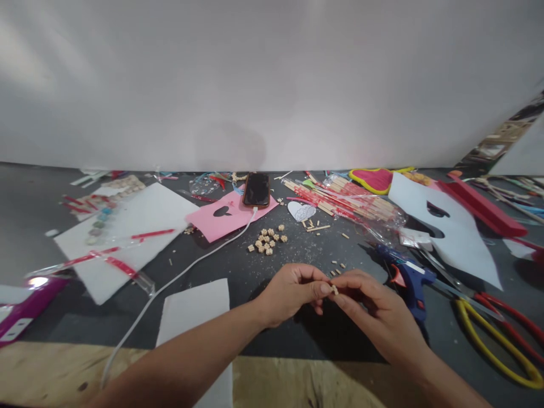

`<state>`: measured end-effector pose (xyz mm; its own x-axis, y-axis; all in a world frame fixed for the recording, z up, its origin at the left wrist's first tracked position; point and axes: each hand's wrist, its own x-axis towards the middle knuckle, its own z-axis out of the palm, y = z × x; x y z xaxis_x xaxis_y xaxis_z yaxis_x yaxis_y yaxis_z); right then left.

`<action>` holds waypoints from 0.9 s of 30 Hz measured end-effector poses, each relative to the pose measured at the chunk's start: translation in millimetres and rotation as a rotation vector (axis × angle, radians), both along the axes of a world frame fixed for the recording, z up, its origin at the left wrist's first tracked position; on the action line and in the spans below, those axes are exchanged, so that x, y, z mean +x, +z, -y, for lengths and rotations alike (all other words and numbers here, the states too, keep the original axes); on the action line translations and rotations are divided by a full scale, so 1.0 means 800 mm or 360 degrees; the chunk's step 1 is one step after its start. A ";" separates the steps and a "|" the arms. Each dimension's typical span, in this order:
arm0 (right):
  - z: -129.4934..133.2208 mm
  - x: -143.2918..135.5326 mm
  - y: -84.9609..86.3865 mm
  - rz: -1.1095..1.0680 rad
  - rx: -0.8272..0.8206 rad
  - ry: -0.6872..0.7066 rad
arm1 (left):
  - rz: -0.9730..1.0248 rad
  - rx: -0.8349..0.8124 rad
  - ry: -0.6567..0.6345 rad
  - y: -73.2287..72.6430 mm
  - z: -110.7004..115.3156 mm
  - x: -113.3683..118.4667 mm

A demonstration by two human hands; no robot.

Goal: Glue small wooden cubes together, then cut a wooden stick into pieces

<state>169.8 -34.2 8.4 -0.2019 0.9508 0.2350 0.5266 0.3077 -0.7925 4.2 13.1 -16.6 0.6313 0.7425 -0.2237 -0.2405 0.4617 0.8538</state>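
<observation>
Thumb and fingers of my left hand [297, 292] pinch a tiny cluster of cut wooden stick pieces [334, 289]. My right hand [369, 306] meets it from the other side, fingertips closed on the same cluster. Beyond my hands lies a pile of similar small wooden clusters [267, 241]. Short cut stick pieces [339, 265] are scattered just past my fingertips. To the right of my right hand rests a blue glue gun [410, 280] with an orange trigger.
Large scissors [488, 334] with red and yellow handles lie at the right. Wrapped chopsticks [340, 195] are heaped at the back. A phone [256, 190] on pink paper [208, 221] trails a white cable [182, 272] across the table. White sheets [195, 309] lie to the left.
</observation>
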 end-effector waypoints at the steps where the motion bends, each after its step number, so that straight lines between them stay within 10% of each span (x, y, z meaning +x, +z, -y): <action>1: 0.000 0.000 0.001 0.0002 0.0010 -0.0009 | 0.0008 0.0008 0.0003 0.000 0.000 0.000; 27: -0.001 0.003 0.002 0.0114 0.0058 0.0046 | -0.0120 0.0055 -0.0029 0.009 -0.001 -0.004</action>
